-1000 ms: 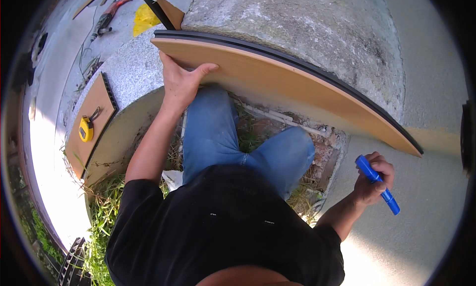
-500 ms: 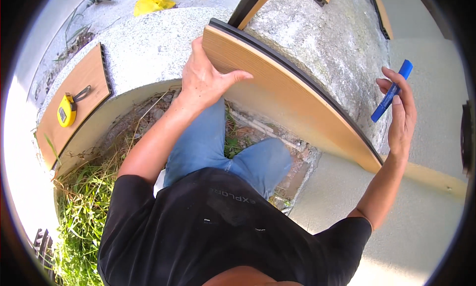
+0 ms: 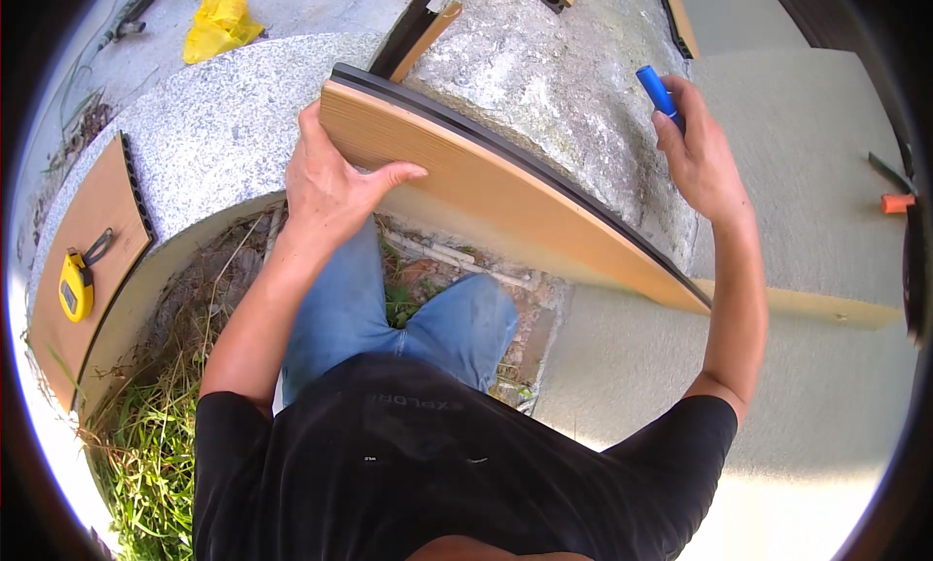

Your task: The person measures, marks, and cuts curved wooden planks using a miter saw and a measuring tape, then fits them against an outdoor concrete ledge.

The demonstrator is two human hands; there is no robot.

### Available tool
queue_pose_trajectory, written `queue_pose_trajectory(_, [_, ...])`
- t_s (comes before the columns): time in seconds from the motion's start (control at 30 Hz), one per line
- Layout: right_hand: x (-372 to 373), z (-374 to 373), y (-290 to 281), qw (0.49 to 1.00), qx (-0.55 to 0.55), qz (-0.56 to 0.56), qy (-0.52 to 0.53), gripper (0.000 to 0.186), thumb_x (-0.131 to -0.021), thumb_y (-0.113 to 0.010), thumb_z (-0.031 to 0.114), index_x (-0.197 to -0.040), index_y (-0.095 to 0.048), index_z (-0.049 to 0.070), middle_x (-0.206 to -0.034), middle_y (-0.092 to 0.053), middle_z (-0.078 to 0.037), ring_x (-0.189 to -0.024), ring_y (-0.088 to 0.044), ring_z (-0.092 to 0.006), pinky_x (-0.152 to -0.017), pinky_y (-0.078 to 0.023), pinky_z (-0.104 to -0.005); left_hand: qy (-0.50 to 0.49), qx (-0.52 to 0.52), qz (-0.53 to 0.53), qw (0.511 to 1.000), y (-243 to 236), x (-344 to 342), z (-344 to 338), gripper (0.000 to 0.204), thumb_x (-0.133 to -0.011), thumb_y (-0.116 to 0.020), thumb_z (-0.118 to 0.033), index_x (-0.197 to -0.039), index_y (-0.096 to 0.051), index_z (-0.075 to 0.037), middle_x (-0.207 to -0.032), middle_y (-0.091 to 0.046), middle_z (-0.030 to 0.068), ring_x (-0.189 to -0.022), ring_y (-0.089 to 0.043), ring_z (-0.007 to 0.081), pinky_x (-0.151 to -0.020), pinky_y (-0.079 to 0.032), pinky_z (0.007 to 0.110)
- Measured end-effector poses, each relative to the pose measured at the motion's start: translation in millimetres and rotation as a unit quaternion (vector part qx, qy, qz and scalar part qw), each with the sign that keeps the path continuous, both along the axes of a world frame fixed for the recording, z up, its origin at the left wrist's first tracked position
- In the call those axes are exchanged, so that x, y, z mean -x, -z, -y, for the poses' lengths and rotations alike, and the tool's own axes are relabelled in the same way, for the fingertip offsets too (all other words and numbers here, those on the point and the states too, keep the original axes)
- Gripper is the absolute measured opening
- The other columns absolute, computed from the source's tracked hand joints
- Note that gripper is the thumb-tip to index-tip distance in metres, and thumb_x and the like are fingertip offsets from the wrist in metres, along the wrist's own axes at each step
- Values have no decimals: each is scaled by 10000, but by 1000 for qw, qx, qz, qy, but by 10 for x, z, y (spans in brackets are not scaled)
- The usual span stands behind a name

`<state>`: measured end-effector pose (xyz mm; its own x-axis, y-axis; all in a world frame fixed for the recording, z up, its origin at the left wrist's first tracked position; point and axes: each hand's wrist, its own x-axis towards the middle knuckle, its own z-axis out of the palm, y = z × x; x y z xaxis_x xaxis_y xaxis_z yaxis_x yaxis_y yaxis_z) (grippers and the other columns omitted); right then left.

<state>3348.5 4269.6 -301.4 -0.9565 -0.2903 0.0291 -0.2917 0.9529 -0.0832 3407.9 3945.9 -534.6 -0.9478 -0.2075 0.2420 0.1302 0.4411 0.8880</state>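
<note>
My left hand (image 3: 326,192) grips a long wood-look plank (image 3: 505,206) near its left end, with the thumb stretched along the face and the fingers bent round the far side, partly hidden. The plank stands on its long edge, and a dark grooved strip runs along its top. In my right hand (image 3: 709,167), raised past the plank's right part, is a blue marker (image 3: 656,89), pinched between thumb and fingers; its lower part is hidden by the hand.
A yellow tape measure (image 3: 76,287) lies on a short board (image 3: 97,216) at the left. A speckled stone ledge (image 3: 233,104) curves behind it, with a yellow plastic bag (image 3: 222,24) beyond. Another board piece (image 3: 418,36) juts up behind the plank. Grass (image 3: 155,464) grows at lower left.
The view has shifted, so the plank and ledge sit further left. My right hand has moved inward over the rough surface behind the plank, and the marker has turned in it.
</note>
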Motion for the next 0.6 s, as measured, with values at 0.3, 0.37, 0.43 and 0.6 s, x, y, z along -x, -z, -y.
queue_pose_trajectory(0.3, [52, 226, 94, 989, -135, -57, 9, 298, -1047, -551, 216, -1271, -573, 21, -1066, -662, -295, -977, -640, -496, -821, -504, -527, -2, 43, -49, 998, 121, 16, 2, 1161, -600, -938, -597, -1387, -343, 13, -1166, -619, 255, -1090, -651, 422, -945, -543, 483])
queue_pose_trajectory(0.37, [85, 180, 104, 987, -135, -75, -51, 296, -1052, -545, 216, -1274, -574, 22, -1053, -667, -292, -964, -638, -503, -810, -505, -529, -10, 43, -72, 996, 95, 15, 3, 1156, -601, -939, -595, -1383, -345, 15, -1169, -622, 256, -1084, -660, 424, -939, -544, 483])
queue_pose_trajectory(0.43, [105, 187, 148, 980, -135, -105, -100, 284, -1059, -534, 206, -1276, -575, 27, -1035, -670, -294, -948, -638, -509, -785, -508, -530, -11, 47, -87, 995, 103, -4, 25, 1153, -602, -932, -610, -1374, -363, 29, -1173, -609, 261, -1072, -661, 427, -927, -542, 487])
queue_pose_trajectory(0.6, [104, 264, 183, 984, -153, -78, -48, 321, -1065, -532, 256, -1297, -579, 39, -972, -679, -287, -918, -654, -510, -750, -517, -527, -12, 38, -82, 996, 84, -13, 42, 1166, -596, -934, -611, -1379, -357, 34, -1176, -607, 264, -1079, -656, 429, -931, -541, 484])
